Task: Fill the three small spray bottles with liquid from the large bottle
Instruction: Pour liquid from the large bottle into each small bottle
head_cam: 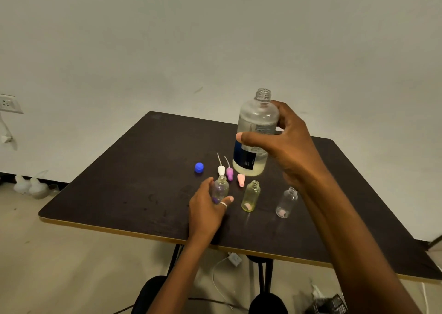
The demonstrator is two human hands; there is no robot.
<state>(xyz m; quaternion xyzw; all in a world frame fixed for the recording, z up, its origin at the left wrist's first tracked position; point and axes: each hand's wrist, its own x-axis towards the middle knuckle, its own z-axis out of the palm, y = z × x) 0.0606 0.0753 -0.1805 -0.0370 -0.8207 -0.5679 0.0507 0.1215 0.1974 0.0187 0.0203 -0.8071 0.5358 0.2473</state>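
The right grip [287,146], a bare hand, clasps the large clear plastic bottle [257,131] about its labelled middle, thumb across the front. This bottle is cylindrical with rounded shoulders, a threaded uncapped neck, a dark blue label and pale yellowish liquid low inside. It is held near upright over the dark matte table [143,170]; whether its base touches cannot be told.

In front and left of the large bottle, the left grip [205,208] curls around the small clear bottle with purple base [221,188], upright on the table. Directly in front of the large bottle stands the small yellow-filled bottle [250,196], and to the front right the small clear bottle with pink base [287,202]; both are open-necked.

Beside the large bottle's base, to its left, lie the pink spray head [241,179], purple spray head [229,173] and white spray head [221,169], the last two trailing thin tubes. Furthest left is the round blue cap [199,167].
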